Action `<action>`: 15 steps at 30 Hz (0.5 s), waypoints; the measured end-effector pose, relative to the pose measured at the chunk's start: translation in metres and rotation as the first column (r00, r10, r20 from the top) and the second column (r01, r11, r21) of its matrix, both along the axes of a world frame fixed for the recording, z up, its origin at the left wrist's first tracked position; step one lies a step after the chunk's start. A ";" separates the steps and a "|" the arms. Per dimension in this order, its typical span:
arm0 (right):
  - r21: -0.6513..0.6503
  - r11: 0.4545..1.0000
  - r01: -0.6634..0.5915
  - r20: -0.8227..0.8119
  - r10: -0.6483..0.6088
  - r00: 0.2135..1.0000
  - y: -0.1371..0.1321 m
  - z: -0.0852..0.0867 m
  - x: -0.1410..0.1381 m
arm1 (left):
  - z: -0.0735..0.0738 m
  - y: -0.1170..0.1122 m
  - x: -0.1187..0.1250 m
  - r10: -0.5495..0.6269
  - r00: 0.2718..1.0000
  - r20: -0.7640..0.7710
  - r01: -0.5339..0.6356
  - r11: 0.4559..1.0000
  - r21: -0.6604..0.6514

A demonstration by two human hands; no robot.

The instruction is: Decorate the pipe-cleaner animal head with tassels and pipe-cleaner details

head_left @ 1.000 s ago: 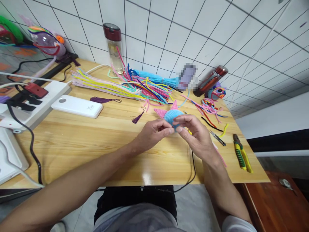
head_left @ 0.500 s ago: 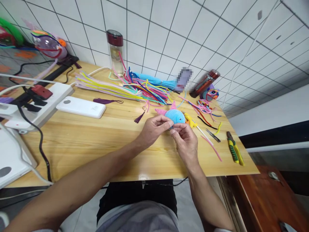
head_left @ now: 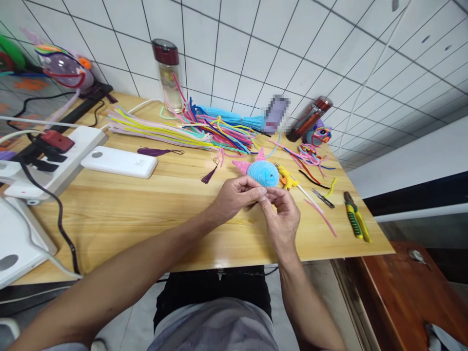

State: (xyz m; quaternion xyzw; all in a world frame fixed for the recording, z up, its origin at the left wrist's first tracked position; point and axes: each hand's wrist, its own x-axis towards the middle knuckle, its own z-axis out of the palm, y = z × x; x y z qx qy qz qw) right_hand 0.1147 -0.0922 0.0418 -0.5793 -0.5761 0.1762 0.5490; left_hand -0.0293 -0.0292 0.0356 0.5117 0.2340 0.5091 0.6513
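Note:
My left hand (head_left: 237,197) and my right hand (head_left: 282,210) meet fingertip to fingertip over the table, both closed in a pinch. What they pinch is mostly hidden; a small dark bit shows under the left fingers, too little to name. Just beyond the fingertips rests a light-blue wound pipe-cleaner ball (head_left: 263,174) with two pink cone-shaped points and a small hole facing right. Close on its right lies a yellow glue gun (head_left: 287,178) with a white glue stick in its back.
Bundled pipe cleaners (head_left: 157,130) lie at the back beside a glass bottle (head_left: 170,85). Purple tassels (head_left: 209,171), a white power bank (head_left: 119,162) and a power strip (head_left: 78,151) are leftward. Rightward lie a small cutting tool (head_left: 323,198), pliers (head_left: 356,218) and a tilted flask (head_left: 310,119).
The view has shifted slightly. My fingertips have come together and sit a little nearer to me, apart from the blue ball, which now shows more fully.

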 end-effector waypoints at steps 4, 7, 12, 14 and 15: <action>0.027 0.999 0.047 -0.003 -0.047 0.999 0.001 -0.002 -0.003 | 0.000 -0.003 0.003 -0.004 1.000 0.009 0.004 0.999 -0.040; -0.008 0.998 0.063 -0.026 -0.063 0.998 0.001 -0.002 -0.004 | -0.001 -0.003 0.003 0.023 1.000 -0.003 -0.024 0.998 -0.054; -0.148 0.987 0.069 -0.113 -0.086 0.990 0.002 -0.004 -0.005 | -0.005 0.011 -0.002 0.365 0.930 -0.034 -0.366 0.919 -0.149; -0.195 0.978 0.071 -0.123 -0.096 0.988 0.004 -0.005 -0.006 | -0.008 0.021 -0.003 0.471 0.877 -0.089 -0.478 0.844 -0.242; -0.206 0.975 0.076 -0.109 -0.101 0.989 0.005 -0.006 -0.007 | -0.010 0.026 -0.004 0.487 0.863 -0.132 -0.504 0.814 -0.291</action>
